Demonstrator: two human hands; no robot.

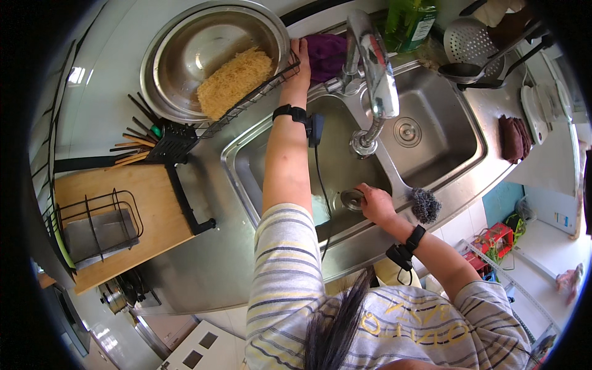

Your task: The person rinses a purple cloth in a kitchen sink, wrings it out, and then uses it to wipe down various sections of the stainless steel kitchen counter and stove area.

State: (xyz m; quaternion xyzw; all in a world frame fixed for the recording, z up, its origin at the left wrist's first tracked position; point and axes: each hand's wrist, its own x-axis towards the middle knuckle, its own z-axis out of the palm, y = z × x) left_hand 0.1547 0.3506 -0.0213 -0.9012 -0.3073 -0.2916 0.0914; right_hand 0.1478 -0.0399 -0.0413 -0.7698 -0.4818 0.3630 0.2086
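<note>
My left hand [300,62] reaches up to the end of a black wire rack [245,102], between a large steel bowl [185,46] and a purple cloth [326,55]. Its fingers are extended, and the wire partly covers it. My right hand [377,203] grips a round metal sink strainer [352,200] at the near side of the left sink basin [342,138], which appears to hold water. A pale, whitish thing [320,210] lies in that basin, partly behind my left forearm. A yellowish loofah-like mass [236,83] rests in the steel bowl.
The chrome faucet [377,69] rises between the basins. A steel wool scourer [426,205] sits on the front rim beside the right basin [434,125]. Green detergent [411,23], ladles [462,71] and a folded brown cloth [514,138] are at right; chopsticks in a black holder [171,141] stand left.
</note>
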